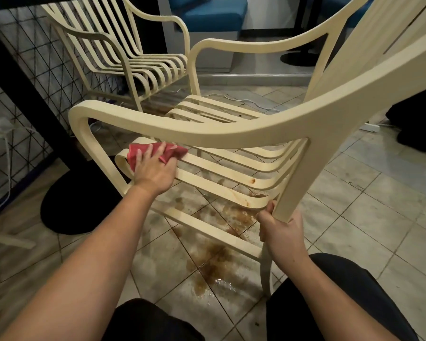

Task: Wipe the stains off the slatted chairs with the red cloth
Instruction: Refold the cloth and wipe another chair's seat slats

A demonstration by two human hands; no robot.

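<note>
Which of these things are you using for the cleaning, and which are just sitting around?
For the job: red cloth under the left hand, near chair held by the right hand, brown stain on its slat, far chair.
Just lying about: blue seat, wire grid, black table base.

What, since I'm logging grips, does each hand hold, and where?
Left hand presses the red cloth on a seat slat; right hand grips the chair's rear post.
</note>
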